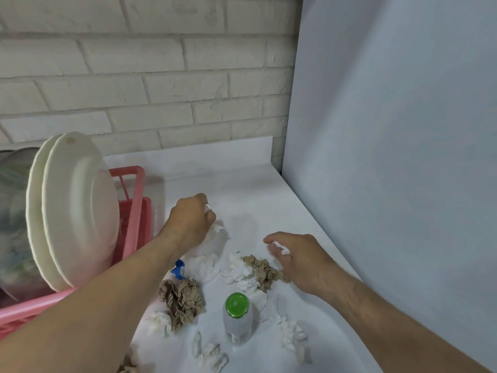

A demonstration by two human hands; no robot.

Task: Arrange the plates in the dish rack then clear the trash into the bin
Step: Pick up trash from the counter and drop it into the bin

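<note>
Trash of this kind is nearly weightless and soft: crumpled paper that squashes under any grip, so it can be pinched anywhere or bunched several pieces at a time, though loose bits may slip out on the way to the bin.

The left hand is curled into a fist around a white tissue, part of which sticks out on the counter side of the knuckles. The right hand is half closed, with fingers and thumb pinching a small tissue scrap.

Just under the right hand lies a brown paper wad, touching more white tissues. Nearer the person than the left hand are a blue scrap and a second brown wad. Between the forearms stands a bottle with a green cap; it is light plastic and is best taken round its body.

Left of the left hand, the plates stand upright in the pink dish rack. All this sits on the white counter. The bin is out of view.
</note>
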